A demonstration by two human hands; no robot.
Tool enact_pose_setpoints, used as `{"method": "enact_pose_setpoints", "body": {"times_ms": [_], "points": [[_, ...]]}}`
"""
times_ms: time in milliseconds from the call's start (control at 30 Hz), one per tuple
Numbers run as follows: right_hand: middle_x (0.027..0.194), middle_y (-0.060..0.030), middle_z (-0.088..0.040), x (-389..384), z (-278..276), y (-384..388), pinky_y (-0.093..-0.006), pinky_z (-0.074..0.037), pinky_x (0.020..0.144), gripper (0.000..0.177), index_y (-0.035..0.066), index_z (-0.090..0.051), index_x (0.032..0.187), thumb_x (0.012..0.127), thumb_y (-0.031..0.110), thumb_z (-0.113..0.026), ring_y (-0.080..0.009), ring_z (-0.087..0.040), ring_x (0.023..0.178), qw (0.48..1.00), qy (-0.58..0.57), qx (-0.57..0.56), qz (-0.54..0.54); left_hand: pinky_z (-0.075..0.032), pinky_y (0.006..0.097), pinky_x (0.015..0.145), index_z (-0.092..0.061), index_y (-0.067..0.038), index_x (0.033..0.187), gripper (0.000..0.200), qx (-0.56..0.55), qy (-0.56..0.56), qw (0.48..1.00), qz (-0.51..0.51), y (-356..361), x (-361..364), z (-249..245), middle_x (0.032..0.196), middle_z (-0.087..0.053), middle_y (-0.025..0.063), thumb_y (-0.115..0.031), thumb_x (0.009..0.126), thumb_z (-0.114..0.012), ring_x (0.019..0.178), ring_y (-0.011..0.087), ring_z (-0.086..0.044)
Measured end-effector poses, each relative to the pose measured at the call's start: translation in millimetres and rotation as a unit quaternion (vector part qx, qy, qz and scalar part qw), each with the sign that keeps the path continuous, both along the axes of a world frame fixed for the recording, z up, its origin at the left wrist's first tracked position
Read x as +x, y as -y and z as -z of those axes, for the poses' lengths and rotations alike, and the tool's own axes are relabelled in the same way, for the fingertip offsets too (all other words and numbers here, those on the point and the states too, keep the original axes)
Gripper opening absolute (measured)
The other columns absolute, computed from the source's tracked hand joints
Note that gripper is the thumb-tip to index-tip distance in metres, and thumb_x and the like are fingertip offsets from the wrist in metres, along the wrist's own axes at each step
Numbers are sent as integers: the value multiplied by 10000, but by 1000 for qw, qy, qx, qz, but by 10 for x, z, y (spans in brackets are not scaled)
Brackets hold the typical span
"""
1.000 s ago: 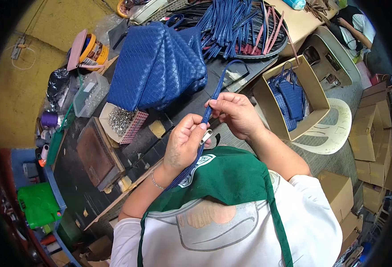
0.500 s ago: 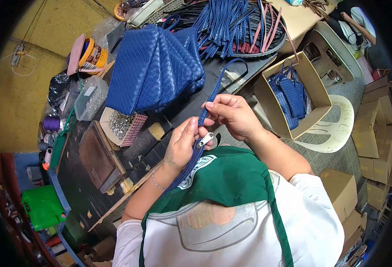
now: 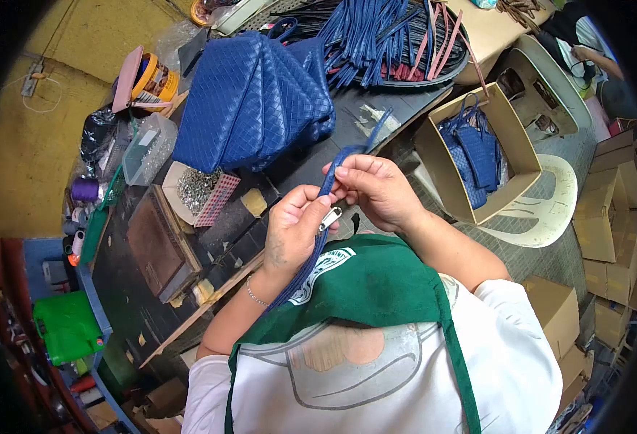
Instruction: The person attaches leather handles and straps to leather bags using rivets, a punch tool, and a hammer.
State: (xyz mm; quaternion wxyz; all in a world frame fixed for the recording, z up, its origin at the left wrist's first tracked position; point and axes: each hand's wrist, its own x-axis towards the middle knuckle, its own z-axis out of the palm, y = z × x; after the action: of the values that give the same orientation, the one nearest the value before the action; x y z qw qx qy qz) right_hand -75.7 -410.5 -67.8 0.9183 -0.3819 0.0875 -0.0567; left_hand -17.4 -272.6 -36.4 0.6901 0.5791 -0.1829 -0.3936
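My left hand [image 3: 298, 224] pinches a long, narrow blue strap [image 3: 308, 269] that runs down over the green apron [image 3: 376, 286]. A silver metal clasp [image 3: 331, 218] hangs at its fingers. Right beside it, my right hand [image 3: 376, 189] grips the same strap between thumb and fingers, and the strap's upper part sticks out above both hands toward the table. Beyond the hands, several blue woven bags [image 3: 250, 108] lie overlapping on the dark table [image 3: 297, 170].
A tray of metal pieces [image 3: 199, 194] and a brown block [image 3: 161, 249] sit left. Blue and black strips [image 3: 373, 40] fill a basket at the back. A cardboard box [image 3: 510, 195] with blue bags rests on a white chair [image 3: 561, 192]. Another person's arm [image 3: 597, 59] shows top right.
The strap's upper part has swung from a wide loop into a shorter, blurred end. My left hand has shifted slightly upward, and its fingers are closer to my right hand. The clasp has tilted.
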Motion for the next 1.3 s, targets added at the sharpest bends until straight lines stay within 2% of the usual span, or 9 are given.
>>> {"method": "enact_pose_setpoints", "body": {"times_ms": [67,367,500,767,900,967,1100,1200,1300], "points": [[756,-71,-588,2,11,-4,-195,-444,605,176,-32,-547,935,819,88,-488,-104,-558,656,1000,4,19,0,-453,222,534,-517,5,857,114,26,29,999,-18,8,-30,-26,723,-560,56,-82,834,-449,562,81,-519],[738,-75,-588,7,-14,-10,-192,-444,605,156,-27,-552,897,817,90,-487,-116,-567,646,1000,-13,8,2,-446,218,526,-514,14,863,133,29,25,999,-17,-3,-41,-13,673,-548,53,-89,835,-434,549,90,-523],[739,-71,-588,7,-19,-5,-178,-434,585,154,-23,-553,896,817,93,-490,-110,-567,649,1000,-17,-18,12,-443,189,547,-508,17,870,140,10,8,1000,2,-19,-8,28,803,-574,67,-96,847,-430,586,56,-517],[775,-75,-594,28,-14,-4,-174,-417,573,179,-1,-540,945,825,121,-486,-99,-562,674,997,-21,-74,34,-428,214,545,-502,9,808,153,29,-5,1000,-3,-14,12,59,635,-530,39,-98,834,-396,569,84,-508],[835,-122,-587,175,-127,207,-268,-455,594,243,36,-441,1064,854,159,-430,-188,-579,717,985,-45,112,122,-409,208,571,-490,7,785,141,64,-2,995,78,-56,8,58,634,-530,47,-92,824,-397,592,88,-504],[773,-124,-583,350,-68,543,-263,-447,556,167,43,-445,951,852,177,-444,-184,-574,657,968,-24,103,226,-414,204,564,-487,-8,794,136,84,39,987,131,-100,7,60,668,-529,47,-119,814,-410,586,95,-517],[703,-126,-576,503,-128,1072,-238,-436,494,173,15,-443,981,852,129,-428,-162,-562,541,925,39,-1,378,-417,227,599,-493,0,774,155,90,98,981,143,-246,34,65,663,-546,66,-126,800,-406,624,117,-535],[657,-107,-579,464,-287,1068,-206,-431,485,234,-33,-453,1003,848,142,-447,-126,-539,493,912,50,-96,395,-403,227,629,-495,4,772,153,109,108,978,139,-452,24,134,701,-539,61,-129,781,-420,649,116,-512],[668,-94,-576,435,-319,932,-203,-443,503,230,-30,-460,1020,856,128,-429,-119,-542,521,919,56,-155,358,-394,211,640,-519,27,783,151,68,30,992,105,-689,13,231,718,-550,51,-78,784,-410,663,94,-498]]}}
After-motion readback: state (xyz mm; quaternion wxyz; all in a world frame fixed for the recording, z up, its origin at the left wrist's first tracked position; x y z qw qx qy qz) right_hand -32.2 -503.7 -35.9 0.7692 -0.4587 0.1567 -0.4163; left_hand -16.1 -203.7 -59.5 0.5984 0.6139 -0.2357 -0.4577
